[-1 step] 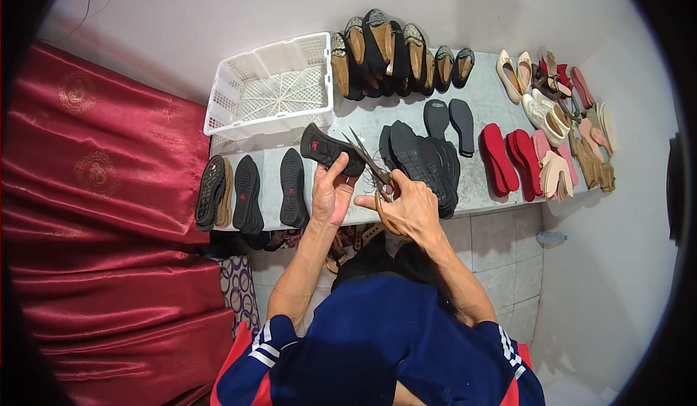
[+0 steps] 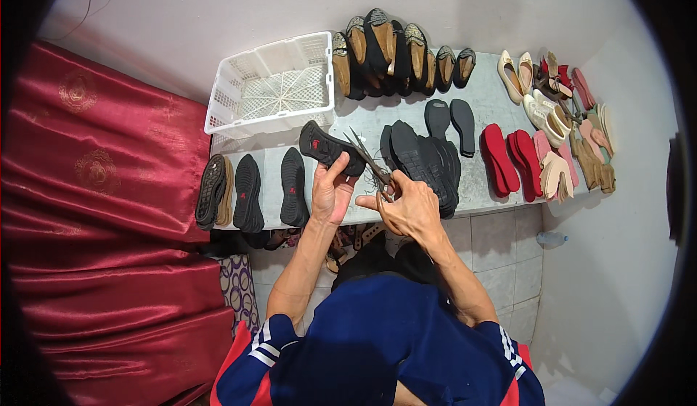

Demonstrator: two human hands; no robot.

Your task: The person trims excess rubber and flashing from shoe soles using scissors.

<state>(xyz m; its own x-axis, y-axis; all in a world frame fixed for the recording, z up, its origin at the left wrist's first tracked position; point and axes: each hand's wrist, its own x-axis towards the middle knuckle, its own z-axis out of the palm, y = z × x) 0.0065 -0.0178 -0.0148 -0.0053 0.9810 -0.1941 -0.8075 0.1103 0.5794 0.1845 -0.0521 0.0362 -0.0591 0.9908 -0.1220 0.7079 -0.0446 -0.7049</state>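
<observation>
In front of me my left hand (image 2: 332,195) grips a black shoe sole (image 2: 324,145) that has a small red mark, thumb on top of it. My right hand (image 2: 408,204) is closed round the handles of a pair of scissors (image 2: 372,163), their blades parted and pointing up and left beside the sole's right end. Dark thin strands hang near the blades; I cannot tell what they belong to. A pile of black soles (image 2: 425,161) lies just right of the scissors, and another black sole (image 2: 293,188) rests on the table left of my left hand.
On the grey table (image 2: 483,79) stands a white plastic basket (image 2: 270,124) at the back left. Several black shoes (image 2: 381,47) line the back. Red soles (image 2: 495,161), white shoes (image 2: 544,118) and pale cut pieces (image 2: 557,176) lie at right. A red curtain (image 2: 109,210) hangs at left.
</observation>
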